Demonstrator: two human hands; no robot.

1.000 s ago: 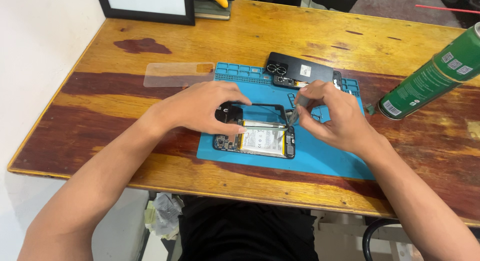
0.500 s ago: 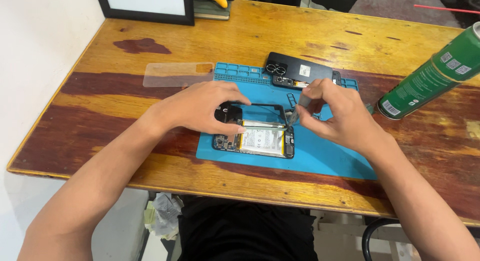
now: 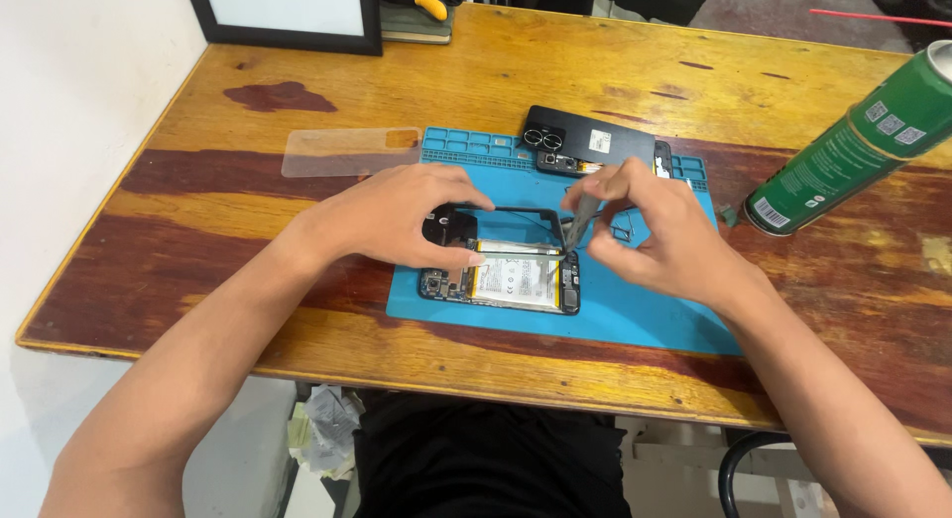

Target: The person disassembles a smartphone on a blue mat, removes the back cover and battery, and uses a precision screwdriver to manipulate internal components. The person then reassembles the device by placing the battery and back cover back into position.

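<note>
Fingers of the left hand (image 3: pixel 402 216) curl narrowly over the top end of an opened smartphone (image 3: pixel 501 277), pinching its thin black inner frame (image 3: pixel 516 213), which stands lifted off the body at the far side; the grip appears to hold the phone flat against the mat while the frame is raised. Right hand (image 3: pixel 654 230) has thumb and forefinger closed on a slim grey tool (image 3: pixel 580 219), probably tweezers or a spudger, its tip angled down toward the phone's upper right corner. Whether the tip touches the board cannot be told.

Phone lies face down near the middle of a blue silicone repair mat (image 3: pixel 645 320), battery and circuit board exposed. The mat likely serves to protect the wooden table (image 3: pixel 297 310) and stop parts sliding; its moulded compartments run along the far edge.

Black back cover (image 3: pixel 595 141), with camera cut-outs, rests at the mat's far edge, set aside but within reach. A clear phone case (image 3: pixel 347 151) lies on the table just left of the mat. A green spray can (image 3: pixel 858 141) lies tilted at the right, well apart from the work.
</note>
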